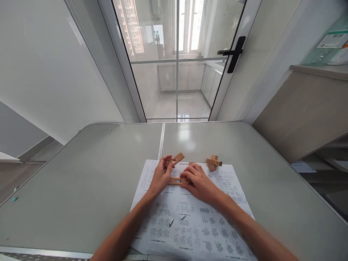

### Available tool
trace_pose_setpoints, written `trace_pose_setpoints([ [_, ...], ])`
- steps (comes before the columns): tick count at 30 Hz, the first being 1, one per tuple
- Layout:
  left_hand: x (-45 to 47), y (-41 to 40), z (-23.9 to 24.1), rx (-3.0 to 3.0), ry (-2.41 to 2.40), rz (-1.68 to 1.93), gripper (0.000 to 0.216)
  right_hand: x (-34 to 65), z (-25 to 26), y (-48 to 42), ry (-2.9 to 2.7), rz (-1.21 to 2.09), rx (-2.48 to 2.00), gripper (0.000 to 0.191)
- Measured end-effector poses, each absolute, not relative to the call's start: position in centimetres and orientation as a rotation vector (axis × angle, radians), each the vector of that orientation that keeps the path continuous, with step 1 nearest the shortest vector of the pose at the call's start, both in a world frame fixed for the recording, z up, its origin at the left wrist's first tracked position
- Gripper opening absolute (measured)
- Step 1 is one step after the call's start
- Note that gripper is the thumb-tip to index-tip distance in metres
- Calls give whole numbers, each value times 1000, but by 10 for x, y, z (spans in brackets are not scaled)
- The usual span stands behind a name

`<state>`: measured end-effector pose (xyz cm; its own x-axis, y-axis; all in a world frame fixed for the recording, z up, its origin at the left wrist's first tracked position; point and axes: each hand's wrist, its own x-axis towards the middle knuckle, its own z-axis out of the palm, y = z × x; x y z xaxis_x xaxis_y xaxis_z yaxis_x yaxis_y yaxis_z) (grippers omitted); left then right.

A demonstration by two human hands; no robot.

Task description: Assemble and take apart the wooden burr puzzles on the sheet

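Observation:
My left hand (161, 175) pinches a flat wooden puzzle piece (178, 158) that sticks up and to the right from its fingers. My right hand (198, 180) has its fingers closed on one end of a second wooden piece with a slot (176, 181), which lies flat on a printed instruction sheet (190, 221); the left hand's thumb side touches its other end. An assembled wooden cross-shaped puzzle (213, 162) rests on the sheet's far right corner, apart from both hands.
The sheet lies on a grey folding table (81, 188) with a centre seam. Behind the table stands a glass door (176, 58) with a black handle (235, 52). A wooden cabinet (304, 108) stands at the right.

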<state>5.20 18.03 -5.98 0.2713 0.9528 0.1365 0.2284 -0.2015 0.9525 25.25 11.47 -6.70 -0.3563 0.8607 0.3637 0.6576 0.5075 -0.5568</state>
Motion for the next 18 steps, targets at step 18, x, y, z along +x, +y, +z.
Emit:
trace_pose_setpoints([
  [18,57,167,-54,2215,1122,951,9,273,-65,130,-1390,853,-1407,42],
])
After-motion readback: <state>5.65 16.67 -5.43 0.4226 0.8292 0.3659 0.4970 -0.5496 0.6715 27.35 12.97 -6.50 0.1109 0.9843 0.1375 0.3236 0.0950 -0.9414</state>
